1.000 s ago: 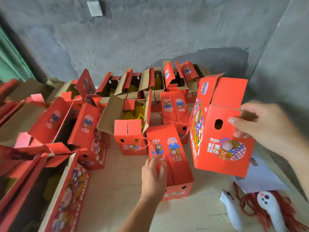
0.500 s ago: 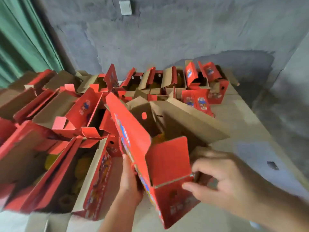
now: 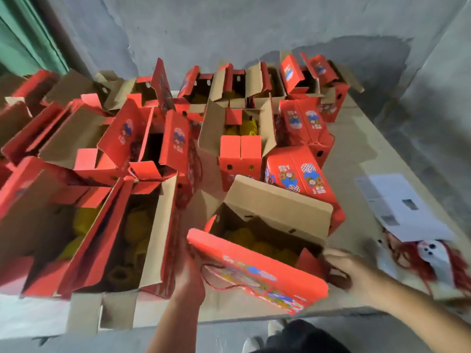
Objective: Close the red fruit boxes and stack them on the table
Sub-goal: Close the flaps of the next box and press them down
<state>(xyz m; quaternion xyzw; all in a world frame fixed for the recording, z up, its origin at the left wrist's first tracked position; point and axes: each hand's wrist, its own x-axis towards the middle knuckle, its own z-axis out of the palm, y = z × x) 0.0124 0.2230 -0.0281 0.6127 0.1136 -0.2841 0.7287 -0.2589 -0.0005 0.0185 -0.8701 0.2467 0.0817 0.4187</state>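
Evidently both hands steady the open box (image 3: 265,240) for closing: left hand (image 3: 188,273) grips its left end, right hand (image 3: 349,268) its right end.

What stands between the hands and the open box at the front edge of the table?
Nothing visible does. The left hand is already at the near left corner of the open box, and the right hand is at its right end flap. Whether the fingers grip is blurred.

Open red fruit box (image 3: 257,268) at table (image 3: 356,138) edge, flaps up.
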